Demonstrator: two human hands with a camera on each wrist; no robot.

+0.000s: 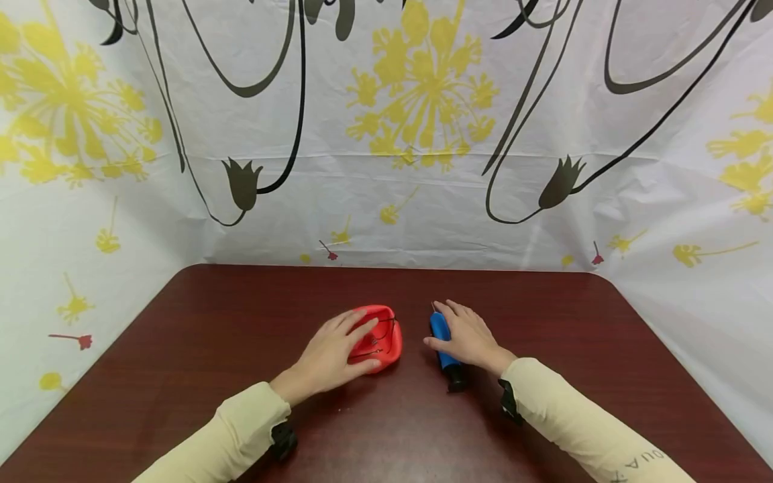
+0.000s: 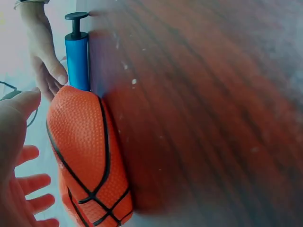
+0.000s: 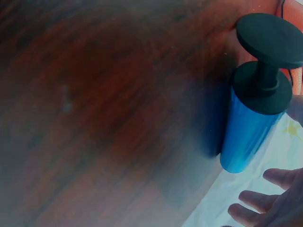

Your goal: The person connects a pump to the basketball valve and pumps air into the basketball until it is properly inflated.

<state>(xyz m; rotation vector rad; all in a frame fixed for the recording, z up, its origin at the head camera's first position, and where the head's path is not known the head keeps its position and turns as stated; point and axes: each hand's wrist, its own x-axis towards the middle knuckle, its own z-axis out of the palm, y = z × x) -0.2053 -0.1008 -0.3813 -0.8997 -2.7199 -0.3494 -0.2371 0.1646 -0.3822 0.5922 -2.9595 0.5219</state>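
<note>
A deflated orange-red basketball (image 1: 391,345) with black seam lines lies caved in on the table. My left hand (image 1: 329,352) hovers at its left side, fingers spread; in the left wrist view a gap shows between those fingers and the ball (image 2: 83,137). To the right lies a blue hand pump (image 1: 441,327), its black handle towards me and a thin needle at the far end. Over the pump's right side is my right hand (image 1: 470,335), with loosely extended fingers. The right wrist view shows these fingers apart from the pump (image 3: 251,132).
The dark red-brown table (image 1: 241,315) has rounded far corners. A white cloth (image 1: 374,221) with yellow and grey flower prints hangs behind it and along both sides. Black bands (image 1: 282,441) sit at both sleeve cuffs.
</note>
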